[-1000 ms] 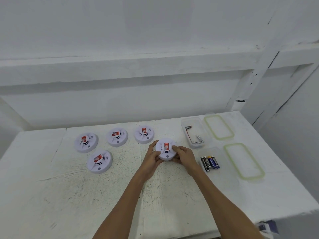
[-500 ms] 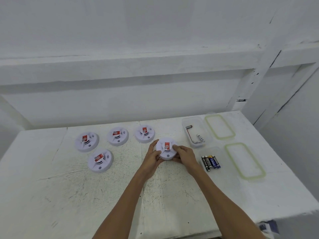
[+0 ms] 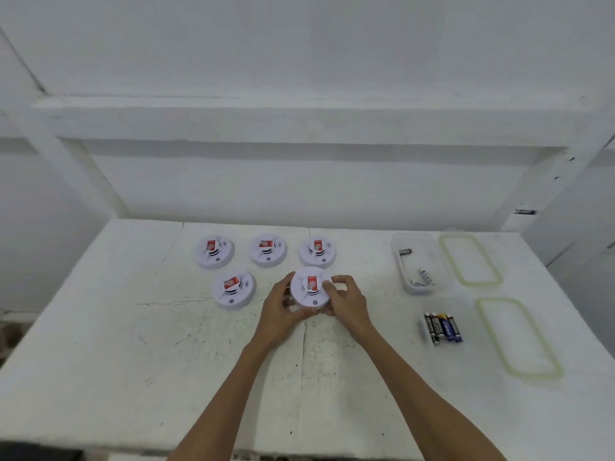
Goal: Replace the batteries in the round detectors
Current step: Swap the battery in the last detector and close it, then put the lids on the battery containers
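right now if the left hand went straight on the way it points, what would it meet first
The near detector, which the left hand holds; beyond it, the line seems to run toward the rightmost back-row detector, though depth is unclear.

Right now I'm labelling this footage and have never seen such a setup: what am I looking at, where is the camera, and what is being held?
There is no machine here, only a person's two bare hands. The one current picture comes from a camera worn on the person's head, looking forward and down, so both arms reach in from the bottom edge. The left hand and right hand together grip a round white held detector, red label up, with the fingers curled round its rim. Four other detectors lie on the white table. To the right are a clear tub with a few small items inside, a group of batteries, and two green-rimmed lids.
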A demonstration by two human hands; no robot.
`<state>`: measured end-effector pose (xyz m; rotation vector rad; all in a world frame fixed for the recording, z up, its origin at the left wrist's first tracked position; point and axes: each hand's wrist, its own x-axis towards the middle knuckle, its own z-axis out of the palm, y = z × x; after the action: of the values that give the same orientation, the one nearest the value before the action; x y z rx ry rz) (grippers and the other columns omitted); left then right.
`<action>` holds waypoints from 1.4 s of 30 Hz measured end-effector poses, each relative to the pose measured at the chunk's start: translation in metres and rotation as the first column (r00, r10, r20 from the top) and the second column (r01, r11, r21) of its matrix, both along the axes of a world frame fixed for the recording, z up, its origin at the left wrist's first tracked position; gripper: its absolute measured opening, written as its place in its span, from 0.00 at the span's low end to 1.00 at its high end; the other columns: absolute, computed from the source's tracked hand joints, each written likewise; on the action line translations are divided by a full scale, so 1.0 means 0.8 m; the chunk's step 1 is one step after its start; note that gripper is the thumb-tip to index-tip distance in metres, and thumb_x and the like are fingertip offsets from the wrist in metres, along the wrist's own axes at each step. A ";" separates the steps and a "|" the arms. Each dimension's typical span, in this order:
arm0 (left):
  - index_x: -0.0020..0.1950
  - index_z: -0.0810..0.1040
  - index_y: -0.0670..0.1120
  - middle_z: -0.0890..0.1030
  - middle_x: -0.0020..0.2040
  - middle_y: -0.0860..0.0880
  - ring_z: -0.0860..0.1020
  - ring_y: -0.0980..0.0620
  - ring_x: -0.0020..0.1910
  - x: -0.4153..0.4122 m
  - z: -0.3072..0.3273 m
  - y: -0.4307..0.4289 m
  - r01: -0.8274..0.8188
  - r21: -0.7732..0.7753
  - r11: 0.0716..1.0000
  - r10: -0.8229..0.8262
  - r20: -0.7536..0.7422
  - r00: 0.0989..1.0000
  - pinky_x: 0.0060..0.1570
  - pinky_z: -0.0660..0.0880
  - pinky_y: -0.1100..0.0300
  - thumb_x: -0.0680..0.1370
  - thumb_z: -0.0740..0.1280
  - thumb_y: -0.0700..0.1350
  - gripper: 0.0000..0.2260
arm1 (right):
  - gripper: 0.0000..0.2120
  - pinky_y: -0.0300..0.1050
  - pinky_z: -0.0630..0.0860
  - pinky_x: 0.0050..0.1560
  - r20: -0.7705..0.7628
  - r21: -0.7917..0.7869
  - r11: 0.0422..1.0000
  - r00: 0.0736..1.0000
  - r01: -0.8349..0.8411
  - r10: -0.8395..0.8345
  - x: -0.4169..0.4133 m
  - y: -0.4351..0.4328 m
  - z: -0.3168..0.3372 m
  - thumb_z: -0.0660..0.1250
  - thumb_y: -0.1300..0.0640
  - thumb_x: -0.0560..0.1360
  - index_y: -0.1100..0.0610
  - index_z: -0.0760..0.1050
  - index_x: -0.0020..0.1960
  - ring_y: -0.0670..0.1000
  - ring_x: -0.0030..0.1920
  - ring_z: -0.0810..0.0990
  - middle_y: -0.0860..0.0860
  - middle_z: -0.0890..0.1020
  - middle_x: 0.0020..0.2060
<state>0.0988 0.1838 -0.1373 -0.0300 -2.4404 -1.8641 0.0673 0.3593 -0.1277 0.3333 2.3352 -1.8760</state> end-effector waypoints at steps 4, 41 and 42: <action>0.72 0.75 0.53 0.77 0.65 0.54 0.78 0.59 0.62 0.004 -0.005 -0.014 -0.070 -0.060 0.996 0.067 -0.040 0.997 0.59 0.79 0.62 0.68 0.84 0.50 0.35 | 0.08 0.54 0.84 0.46 -0.068 0.103 0.993 0.995 -0.059 0.066 -0.002 -0.018 -0.002 0.68 0.44 0.78 0.46 0.74 0.53 0.50 0.43 0.86 0.49 0.85 0.45; 0.77 0.70 0.45 0.75 0.72 0.47 0.79 0.50 0.60 -0.066 0.060 0.226 0.146 -0.230 0.962 -0.104 0.185 0.977 0.63 0.76 0.53 0.85 0.65 0.49 0.21 | 0.10 0.42 0.76 0.46 -0.238 0.474 0.861 0.968 0.182 -0.074 -0.080 0.255 0.110 0.65 0.56 0.77 0.58 0.82 0.52 0.54 0.48 0.81 0.53 0.85 0.45; 0.78 0.69 0.45 0.74 0.74 0.47 0.79 0.48 0.62 -0.064 0.058 0.239 0.137 -0.216 0.967 -0.091 0.207 0.974 0.66 0.76 0.49 0.85 0.65 0.50 0.23 | 0.10 0.45 0.77 0.48 -0.226 0.513 0.834 0.969 0.205 -0.100 -0.083 0.281 0.104 0.65 0.55 0.77 0.59 0.81 0.54 0.56 0.52 0.81 0.55 0.84 0.49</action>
<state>0.0473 0.3751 -0.0913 -0.0002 -2.8359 -1.6883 0.0013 0.5839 -0.0444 0.4204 3.0283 -1.3145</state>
